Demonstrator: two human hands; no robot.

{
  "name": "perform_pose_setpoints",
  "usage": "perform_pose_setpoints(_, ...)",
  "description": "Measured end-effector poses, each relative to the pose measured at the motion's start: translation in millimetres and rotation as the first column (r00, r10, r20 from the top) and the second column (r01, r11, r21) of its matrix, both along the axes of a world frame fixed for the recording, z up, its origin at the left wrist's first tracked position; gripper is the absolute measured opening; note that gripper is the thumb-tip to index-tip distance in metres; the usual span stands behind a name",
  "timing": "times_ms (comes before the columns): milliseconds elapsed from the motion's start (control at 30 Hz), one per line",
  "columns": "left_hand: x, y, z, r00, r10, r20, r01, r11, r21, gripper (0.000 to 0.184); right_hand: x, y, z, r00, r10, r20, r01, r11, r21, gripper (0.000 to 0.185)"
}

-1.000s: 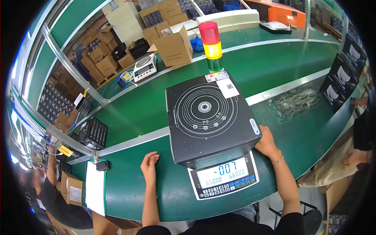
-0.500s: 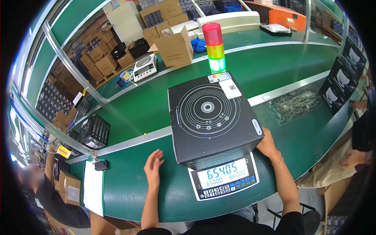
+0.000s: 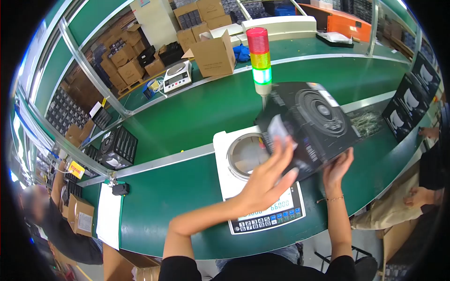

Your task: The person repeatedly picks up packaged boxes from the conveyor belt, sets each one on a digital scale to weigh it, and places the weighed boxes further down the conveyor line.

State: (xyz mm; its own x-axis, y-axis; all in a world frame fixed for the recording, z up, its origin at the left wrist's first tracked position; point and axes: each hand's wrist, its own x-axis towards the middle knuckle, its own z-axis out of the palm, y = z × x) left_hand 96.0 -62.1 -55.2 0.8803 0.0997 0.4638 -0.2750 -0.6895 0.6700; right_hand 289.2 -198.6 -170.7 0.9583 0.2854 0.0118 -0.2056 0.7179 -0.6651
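Note:
A black cardboard box (image 3: 323,133) with a ringed, hotplate-like print on top hangs tilted above the right part of a white digital scale (image 3: 227,180). My left hand (image 3: 265,185) lies against the box's near left side, its fingers stretched over the blurred face. Beneath the lower right edge, my right hand (image 3: 338,171) grips the box from below. The scale's round metal pan (image 3: 243,157) is partly uncovered, and my left hand and forearm cover some of its display.
A signal tower (image 3: 260,56) glows green-white behind the box. Black boxes stand at right (image 3: 410,100) and left (image 3: 117,147). A clipboard with paper (image 3: 108,215) lies at left. Another person's hand (image 3: 422,196) shows at right, and another person (image 3: 70,229) is at left.
The black box has been lifted off the scale, tilted and shifted right, uncovering part of the pan. My left hand has come from the bench to the box's side; my right hand supports its edge.

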Motion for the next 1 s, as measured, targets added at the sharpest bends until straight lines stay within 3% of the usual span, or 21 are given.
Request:
perform_pose_setpoints(67,42,-10,-2,0.987,-0.028,-0.156,0.013,0.995,-0.101,0.058,35,-11,-11,0.930,-0.358,-0.088,0.358,0.934,-0.009,0.049)
perform_pose_setpoints(100,64,-14,-4,0.984,-0.044,-0.174,0.033,0.997,-0.067,0.058,48,-22,-7,0.951,-0.304,-0.058,0.306,0.951,0.029,0.053)
perform_pose_setpoints(200,132,-21,-28,0.991,-0.112,-0.067,0.110,0.993,-0.030,0.067,55,-32,17,0.858,-0.512,0.031,0.513,0.856,-0.063,0.055)
perform_pose_setpoints(267,160,-25,-23,0.957,-0.147,-0.248,0.124,0.987,-0.106,0.069,66,-50,15,0.820,-0.555,0.140,0.571,0.812,-0.123,0.056)
perform_pose_setpoints(367,197,-31,-44,0.907,-0.156,-0.391,0.114,0.985,-0.129,0.068,86,-69,3,0.675,-0.579,0.458,0.738,0.532,-0.415,0.056)
perform_pose_setpoints(400,212,-32,-56,0.886,-0.160,-0.435,0.111,0.984,-0.137,0.068,82,-72,6,0.619,-0.533,0.578,0.781,0.333,-0.529,0.054)
perform_pose_setpoints(467,271,-40,-121,0.899,-0.317,-0.303,0.227,0.927,-0.297,0.066,94,-80,-3,0.625,-0.510,0.591,0.759,0.222,-0.611,0.052)
perform_pose_setpoints(533,232,-49,-58,0.828,-0.297,-0.475,0.152,0.935,-0.320,0.054,109,-91,-17,0.588,-0.532,0.610,0.768,0.131,-0.627,0.042)
perform_pose_setpoints(600,205,-53,-49,0.887,-0.296,-0.355,0.348,0.933,0.092,0.044,120,-100,-31,0.477,-0.599,0.643,0.846,0.113,-0.521,0.037)
perform_pose_setpoints(633,191,-55,-48,0.902,-0.312,-0.298,0.400,0.864,0.306,0.041,122,-101,-38,0.422,-0.632,0.650,0.877,0.103,-0.469,0.035)
perform_pose_setpoints(667,156,-55,-23,0.856,-0.362,-0.369,0.460,0.858,0.227,0.037,107,-95,-21,0.338,-0.643,0.687,0.901,0.010,-0.434,0.029)
perform_pose_setpoints(700,119,-51,-2,0.803,-0.411,-0.432,0.511,0.848,0.143,0.033,94,-93,-12,0.324,-0.658,0.680,0.909,0.016,-0.417,0.025)
perform_pose_setpoints(767,71,-42,-9,0.812,-0.508,-0.287,0.540,0.841,0.039,0.030,73,-89,4,0.295,-0.687,0.664,0.924,0.028,-0.381,0.019)
perform_pose_setpoints(800,49,-33,0,0.779,-0.527,-0.340,0.546,0.837,-0.046,0.028,60,-84,12,0.315,-0.655,0.687,0.934,0.084,-0.347,0.012)
perform_pose_setpoints(833,26,-25,12,0.742,-0.548,-0.387,0.543,0.829,-0.133,0.026,58,-85,11,0.419,-0.667,0.616,0.890,0.166,-0.425,0.012)
perform_pose_setpoints(900,-11,1,29,0.782,-0.513,-0.352,0.479,0.858,-0.186,0.023,59,-88,3,0.611,-0.656,0.442,0.761,0.334,-0.556,0.016)
perform_pose_setpoints(967,-39,35,26,0.864,-0.294,-0.409,0.215,0.949,-0.230,0.019,69,-88,-10,0.581,-0.704,0.409,0.800,0.400,-0.447,0.014)
perform_pose_setpoints(1000,-50,55,24,0.907,-0.127,-0.401,0.021,0.966,-0.258,0.018,81,-95,-18,0.643,-0.715,0.274,0.742,0.492,-0.456,0.014)
